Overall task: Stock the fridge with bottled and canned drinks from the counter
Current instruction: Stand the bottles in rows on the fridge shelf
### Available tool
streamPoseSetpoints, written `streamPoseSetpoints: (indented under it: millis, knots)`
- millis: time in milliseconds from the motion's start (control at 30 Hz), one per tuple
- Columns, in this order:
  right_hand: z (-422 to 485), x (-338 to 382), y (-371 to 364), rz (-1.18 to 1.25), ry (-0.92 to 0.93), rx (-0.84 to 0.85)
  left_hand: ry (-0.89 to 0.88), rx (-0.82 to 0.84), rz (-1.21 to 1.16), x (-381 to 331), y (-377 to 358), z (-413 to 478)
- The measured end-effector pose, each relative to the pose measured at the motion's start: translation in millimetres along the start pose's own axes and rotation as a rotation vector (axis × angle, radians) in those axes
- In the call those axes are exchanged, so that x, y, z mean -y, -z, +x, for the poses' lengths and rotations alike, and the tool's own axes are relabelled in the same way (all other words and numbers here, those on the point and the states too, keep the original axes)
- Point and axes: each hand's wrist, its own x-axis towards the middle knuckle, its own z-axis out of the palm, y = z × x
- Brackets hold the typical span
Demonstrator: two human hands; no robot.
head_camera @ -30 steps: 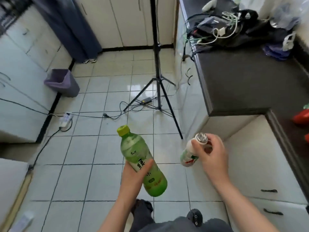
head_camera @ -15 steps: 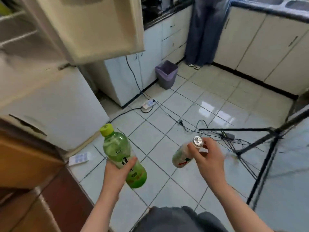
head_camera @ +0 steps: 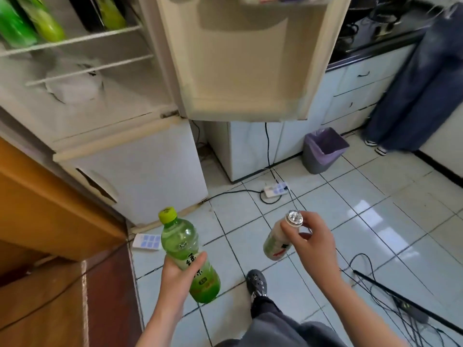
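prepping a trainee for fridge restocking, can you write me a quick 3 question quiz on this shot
1. True or false: the fridge door stands open.
2. What does the left hand hold? A) a green tea bottle B) a red can C) nothing
3. Short answer: which end of the small white bottle does the right hand pinch?

Key: 1 true; 2 A; 3 the foil-capped top end.
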Motion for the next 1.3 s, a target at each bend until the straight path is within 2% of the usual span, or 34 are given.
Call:
streamPoseSetpoints:
  millis: [333,500,600,767,867,1133,1300]
  knots:
    - [218.7,64.4,-58.7,0.032,0.228,0.072,-0.099,-0.202,-0.113,-91.5,-47.7,120.7]
    - [277.7,98.1,-98.2,0.134,0.255,0.011,-0.092,-0.256,-0.111,-105.6,-28.8,157.8]
    - [306.1,116.3,-120.6,0.178,0.261,-0.103,-0.093,-0.274,-0.114,-114.2,-17.6,193.3]
    - [352.0,137.8,-152.7,0.158,0.256,-0.301,-0.082,-0.237,-0.153,-148.3,-3.0,264.3]
    - [373.8,143.4,-174.0,0.143,0.222,-0.349,-0.096,-0.177,-0.133,-173.9,8.5,308.5]
    - [400.7,125.2,-220.4,-0.055,0.05,-0.269,-0.124,0.002,-0.042,-215.8,30.2,397.8]
    - [396.8,111.0,-235.0,-0.126,0.04,-0.233,-0.099,0.034,-0.027,-214.3,33.4,418.2]
